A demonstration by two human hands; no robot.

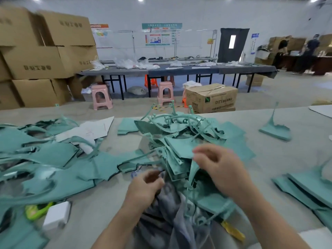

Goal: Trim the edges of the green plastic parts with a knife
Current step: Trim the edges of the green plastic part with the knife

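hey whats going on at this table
A person at a grey worktable is sorting through a heap of green plastic parts. The right hand pinches a thin green strip by the heap. The left hand is curled near a grey cloth; the blur hides whether it holds a knife.

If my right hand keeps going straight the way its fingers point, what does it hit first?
Probably the green plastic part right at the right hand's fingertips, at the near edge of the tangled pile. The frame is blurred, so depth is uncertain.
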